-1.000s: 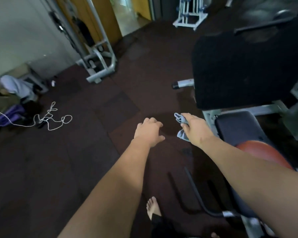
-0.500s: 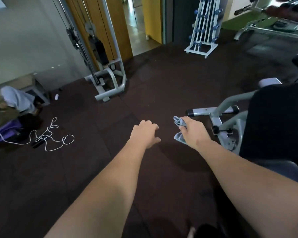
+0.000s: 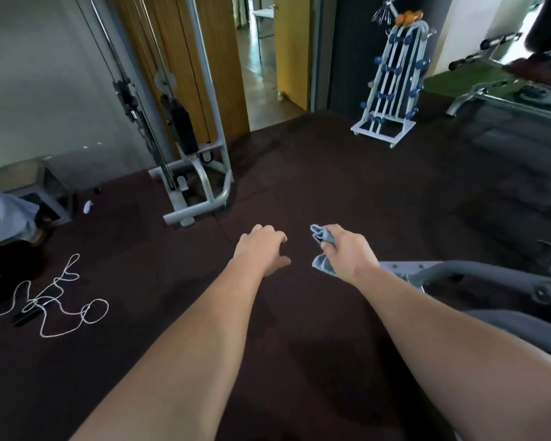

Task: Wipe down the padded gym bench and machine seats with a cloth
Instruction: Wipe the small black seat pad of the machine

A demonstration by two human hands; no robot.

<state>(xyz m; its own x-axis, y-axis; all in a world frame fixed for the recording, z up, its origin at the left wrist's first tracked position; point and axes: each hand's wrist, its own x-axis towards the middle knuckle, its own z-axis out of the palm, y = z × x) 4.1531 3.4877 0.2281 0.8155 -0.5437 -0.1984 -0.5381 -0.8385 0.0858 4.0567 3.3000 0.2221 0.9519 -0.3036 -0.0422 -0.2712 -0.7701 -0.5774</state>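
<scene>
The right hand (image 3: 347,254) grips the bunched blue-grey cloth (image 3: 321,237) in the air over the dark floor (image 3: 331,186), beside a grey machine frame (image 3: 458,270), likely ready for the next seat, while the left hand (image 3: 261,249) hangs loosely curled and empty.

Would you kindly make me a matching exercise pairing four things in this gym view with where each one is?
1 cloth
2 white cord
3 dumbbell rack
4 left hand

A lying on the floor, far left
B over the floor, holding nothing
C gripped by the right hand
D standing at the back, right of the doorway

Pairs: 1-C, 2-A, 3-D, 4-B
</scene>
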